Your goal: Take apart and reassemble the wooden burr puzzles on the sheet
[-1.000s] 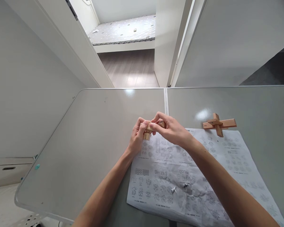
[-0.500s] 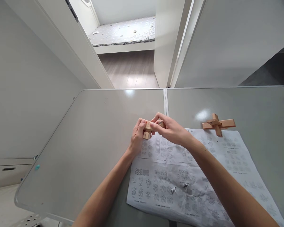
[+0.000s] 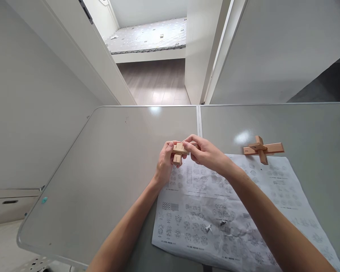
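Observation:
Between my hands is a light wooden interlocking puzzle (image 3: 179, 151) made of crossed notched sticks, held above the top edge of a printed sheet. My left hand (image 3: 164, 160) grips its left side, thumb on top. From the right, my right hand (image 3: 202, 153) pinches the other end with thumb and forefinger; part of the puzzle is hidden behind the fingers. Off to the right, a darker wooden cross-shaped puzzle (image 3: 262, 149) stands at the sheet's upper edge, touched by neither hand.
A creased instruction sheet (image 3: 198, 234) with rows of small diagrams covers the front right of the grey folding table (image 3: 110, 162). A metal seam runs across the table's middle. Beyond the far edge are an open door (image 3: 201, 49) and a bed (image 3: 150, 39).
My right thumb and fingers have shifted slightly right along the puzzle, showing more of its top. The puzzle has tilted a little. My left hand keeps its grip.

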`<move>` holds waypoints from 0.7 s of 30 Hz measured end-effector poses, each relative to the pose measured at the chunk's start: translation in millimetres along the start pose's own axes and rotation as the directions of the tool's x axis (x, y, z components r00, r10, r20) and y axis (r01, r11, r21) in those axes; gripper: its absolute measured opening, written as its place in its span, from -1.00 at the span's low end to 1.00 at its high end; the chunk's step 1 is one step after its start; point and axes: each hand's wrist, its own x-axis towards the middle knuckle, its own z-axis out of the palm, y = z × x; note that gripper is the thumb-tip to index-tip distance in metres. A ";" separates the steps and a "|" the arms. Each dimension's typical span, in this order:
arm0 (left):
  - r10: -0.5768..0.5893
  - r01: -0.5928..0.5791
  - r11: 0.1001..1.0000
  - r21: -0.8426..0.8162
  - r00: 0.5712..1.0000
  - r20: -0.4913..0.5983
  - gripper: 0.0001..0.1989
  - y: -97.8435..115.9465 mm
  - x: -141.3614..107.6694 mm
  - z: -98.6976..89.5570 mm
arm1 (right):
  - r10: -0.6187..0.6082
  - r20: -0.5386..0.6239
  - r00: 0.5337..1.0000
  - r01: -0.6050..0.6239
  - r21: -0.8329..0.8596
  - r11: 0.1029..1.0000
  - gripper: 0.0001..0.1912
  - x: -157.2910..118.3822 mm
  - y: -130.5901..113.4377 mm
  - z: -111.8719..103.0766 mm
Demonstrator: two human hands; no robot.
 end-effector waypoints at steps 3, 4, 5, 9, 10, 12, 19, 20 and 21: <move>-0.005 0.005 1.000 -0.009 1.000 -0.002 -0.62 0.0 0.2 0.4 | 0.013 -0.017 1.000 -0.013 -0.010 1.000 -0.64 0.0 -1.2 -0.4; -0.006 0.006 1.000 -0.008 1.000 -0.002 -0.63 -0.2 0.4 0.4 | 0.015 -0.021 1.000 -0.015 -0.018 1.000 -0.64 -0.1 -1.8 -0.3; -0.006 0.006 1.000 -0.006 1.000 -0.003 -0.65 -0.5 0.5 0.2 | 0.014 -0.023 1.000 -0.015 -0.027 1.000 -0.64 -0.1 -2.3 0.0; 0.004 -0.004 1.000 0.000 1.000 -0.008 -0.67 -0.3 0.5 -0.3 | -0.019 -0.050 0.999 0.014 -0.083 0.996 -0.66 0.2 -2.0 3.8; 0.005 -0.005 1.000 -0.002 1.000 -0.010 -0.67 0.1 0.2 -0.3 | -0.028 -0.061 0.998 0.022 -0.098 0.995 -0.66 0.4 -1.3 5.4; 0.007 -0.007 1.000 -0.014 1.000 -0.015 -0.65 1.2 -0.6 -0.1 | -0.046 -0.078 0.996 0.037 -0.112 0.993 -0.66 0.7 0.6 8.9; 0.012 -0.013 0.999 -0.052 1.000 -0.005 -0.65 2.8 -2.9 -0.5 | -0.082 -0.114 0.990 0.075 -0.064 0.995 -0.67 -0.1 2.5 17.6; 0.012 -0.012 0.999 -0.037 1.000 -0.005 -0.66 2.4 -3.2 -0.6 | -0.077 -0.121 0.990 0.070 -0.065 0.995 -0.67 -0.2 2.2 18.0; 0.010 -0.010 1.000 -0.022 1.000 -0.007 -0.67 2.0 -3.4 -0.7 | -0.072 -0.127 0.989 0.064 -0.066 0.996 -0.67 -0.3 1.9 18.3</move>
